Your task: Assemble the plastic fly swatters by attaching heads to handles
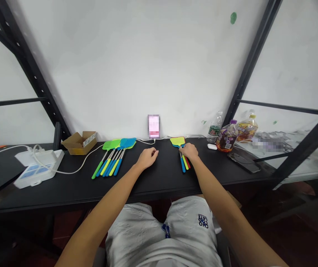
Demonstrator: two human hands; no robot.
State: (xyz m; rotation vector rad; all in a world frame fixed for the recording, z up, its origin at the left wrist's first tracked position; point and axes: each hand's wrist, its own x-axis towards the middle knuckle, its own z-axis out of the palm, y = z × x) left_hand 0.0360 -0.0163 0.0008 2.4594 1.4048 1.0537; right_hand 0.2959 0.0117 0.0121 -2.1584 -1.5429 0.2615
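Note:
My left hand [148, 157] rests on the black tabletop [64, 185], fingers curled loosely, nothing visible in it. My right hand [189, 151] lies over a small stack of fly swatters [177, 141] with yellow and blue heads; their blue, yellow and red handles stick out below my fingers. My fingers are bent down onto the handles. To the left of my left hand lies a fanned row of several fly swatters [113, 157] with green, yellow and blue heads and handles, apart from both hands.
A phone [153, 126] leans against the white wall, on a cable. A cardboard box [79, 142] and a white power strip [38, 167] are at the left. Bottles [227, 138], a white earbud case [212, 146] and a dark phone [244, 162] sit at the right. Black rack posts [248, 66] flank the table.

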